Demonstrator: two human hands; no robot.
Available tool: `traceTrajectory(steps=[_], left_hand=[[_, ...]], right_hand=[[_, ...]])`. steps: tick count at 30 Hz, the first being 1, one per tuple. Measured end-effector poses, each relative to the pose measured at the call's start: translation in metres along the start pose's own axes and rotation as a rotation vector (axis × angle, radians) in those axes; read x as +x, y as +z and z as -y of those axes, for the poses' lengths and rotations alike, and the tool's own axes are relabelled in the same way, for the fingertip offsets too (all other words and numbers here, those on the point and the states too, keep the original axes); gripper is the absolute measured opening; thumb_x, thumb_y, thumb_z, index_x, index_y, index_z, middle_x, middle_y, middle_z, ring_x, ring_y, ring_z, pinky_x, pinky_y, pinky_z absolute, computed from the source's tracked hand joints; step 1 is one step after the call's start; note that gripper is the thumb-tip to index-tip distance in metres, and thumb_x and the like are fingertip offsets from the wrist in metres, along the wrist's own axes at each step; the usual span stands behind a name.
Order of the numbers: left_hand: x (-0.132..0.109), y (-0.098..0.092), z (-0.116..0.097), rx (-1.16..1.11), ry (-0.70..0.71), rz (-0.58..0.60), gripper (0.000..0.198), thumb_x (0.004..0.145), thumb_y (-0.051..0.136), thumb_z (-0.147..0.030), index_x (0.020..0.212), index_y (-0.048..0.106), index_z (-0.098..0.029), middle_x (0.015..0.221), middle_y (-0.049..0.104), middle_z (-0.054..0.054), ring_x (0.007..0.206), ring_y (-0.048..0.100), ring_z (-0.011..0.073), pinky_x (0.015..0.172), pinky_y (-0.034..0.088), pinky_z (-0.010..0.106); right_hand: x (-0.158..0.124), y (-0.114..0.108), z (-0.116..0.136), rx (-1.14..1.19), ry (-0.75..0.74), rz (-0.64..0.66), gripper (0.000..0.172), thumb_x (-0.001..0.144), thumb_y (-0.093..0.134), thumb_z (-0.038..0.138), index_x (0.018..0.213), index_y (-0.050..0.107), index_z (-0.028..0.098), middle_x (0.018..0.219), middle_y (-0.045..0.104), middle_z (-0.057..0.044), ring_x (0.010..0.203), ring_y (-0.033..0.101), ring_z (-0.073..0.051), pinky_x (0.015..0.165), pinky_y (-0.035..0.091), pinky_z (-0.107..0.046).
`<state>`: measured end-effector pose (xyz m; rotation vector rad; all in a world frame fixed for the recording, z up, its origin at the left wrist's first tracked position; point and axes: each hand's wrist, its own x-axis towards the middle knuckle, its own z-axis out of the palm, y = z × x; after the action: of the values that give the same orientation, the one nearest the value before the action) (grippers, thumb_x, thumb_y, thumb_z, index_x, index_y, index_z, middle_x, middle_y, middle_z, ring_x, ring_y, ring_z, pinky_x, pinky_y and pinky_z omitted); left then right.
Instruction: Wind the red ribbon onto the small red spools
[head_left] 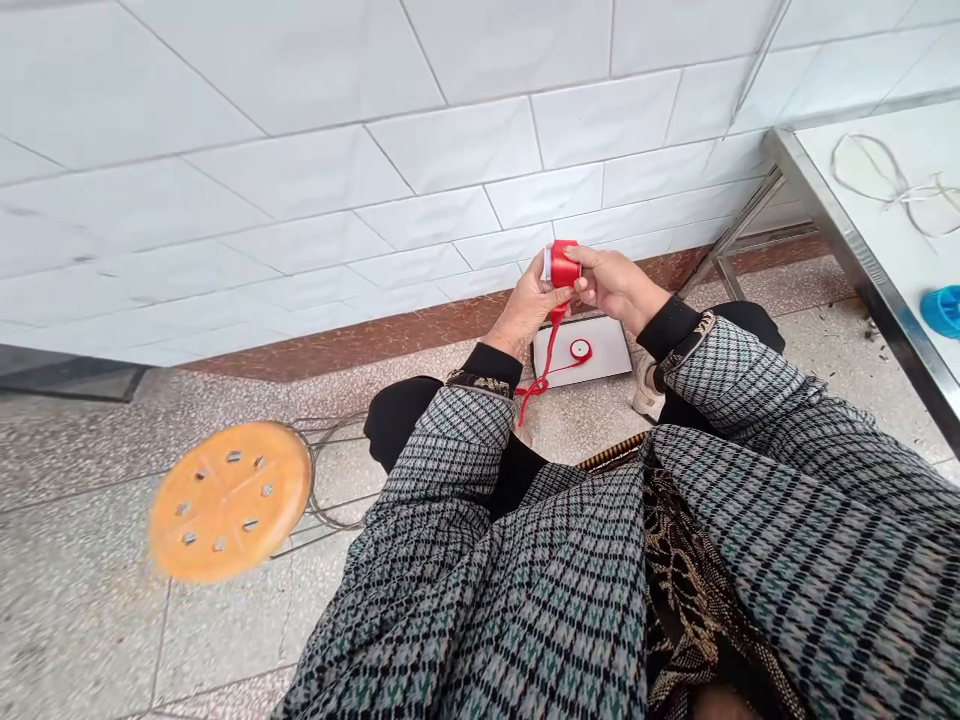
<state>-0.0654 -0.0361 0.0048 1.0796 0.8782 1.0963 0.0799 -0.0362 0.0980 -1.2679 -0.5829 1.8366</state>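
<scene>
Both of my hands are raised in front of me around a spool of red ribbon (566, 264) with a white edge on its left side. My left hand (527, 302) grips it from the left and below, its fingers closed. My right hand (611, 283) grips the right side, thumb pressed on the red face. From the spool a red ribbon tail (547, 355) hangs down, its lower end twisted near the floor. Below my hands lies a shallow white box (606, 366) with a dark rim. In it rests a smaller roll of red ribbon (580, 350).
To my left stands an orange round stool (229, 500) with holes in its seat, above wire legs. A metal-edged table (862, 230) at right bears a loop of white cord (892, 195) and a blue plastic piece (941, 311). Ahead rises a white tiled wall (450, 160).
</scene>
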Motion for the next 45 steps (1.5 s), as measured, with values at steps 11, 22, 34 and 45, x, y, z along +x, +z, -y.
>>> traceTrajectory(steps=[11, 22, 34, 45], left_hand=[[-0.013, 0.007, -0.011, -0.087, 0.022, -0.03, 0.064, 0.071, 0.098, -0.06, 0.103, 0.058, -0.022, 0.069, 0.065, -0.005, 0.058, 0.06, 0.0095, 0.057, 0.048, 0.025], [-0.017, -0.021, 0.004, 0.057, 0.067, -0.184, 0.063, 0.076, 0.095, -0.036, 0.128, 0.063, -0.022, 0.09, 0.077, 0.002, 0.075, 0.072, 0.0154, 0.072, 0.058, 0.029], [-0.02, -0.023, 0.007, 0.097, 0.049, -0.141, 0.092, 0.067, 0.094, -0.016, 0.15, 0.058, -0.028, 0.132, 0.076, 0.011, 0.098, 0.076, 0.0217, 0.081, 0.063, 0.031], [-0.017, -0.015, 0.014, -0.055, 0.045, -0.166, 0.077, 0.078, 0.096, -0.039, 0.144, 0.058, -0.028, 0.096, 0.079, 0.003, 0.074, 0.072, 0.0156, 0.075, 0.057, 0.031]], right_hand=[[-0.003, -0.004, -0.005, -0.327, -0.149, 0.224, 0.025, 0.106, 0.069, 0.018, 0.081, 0.07, 0.015, 0.051, 0.065, -0.001, 0.041, 0.059, -0.008, 0.039, 0.037, -0.012], [0.019, 0.015, -0.013, -0.145, -0.063, 0.164, 0.041, 0.1, 0.08, 0.036, 0.071, 0.055, 0.019, 0.046, 0.051, 0.006, 0.035, 0.035, -0.002, 0.034, 0.024, -0.013], [0.011, 0.004, -0.008, 0.054, 0.201, 0.081, 0.021, 0.109, 0.066, 0.024, 0.089, 0.064, 0.017, 0.057, 0.058, 0.005, 0.038, 0.041, -0.002, 0.035, 0.029, -0.009], [0.004, 0.006, -0.018, -0.197, -0.03, 0.177, 0.022, 0.102, 0.077, 0.021, 0.083, 0.068, 0.015, 0.056, 0.065, 0.001, 0.04, 0.052, -0.005, 0.037, 0.036, -0.012]])
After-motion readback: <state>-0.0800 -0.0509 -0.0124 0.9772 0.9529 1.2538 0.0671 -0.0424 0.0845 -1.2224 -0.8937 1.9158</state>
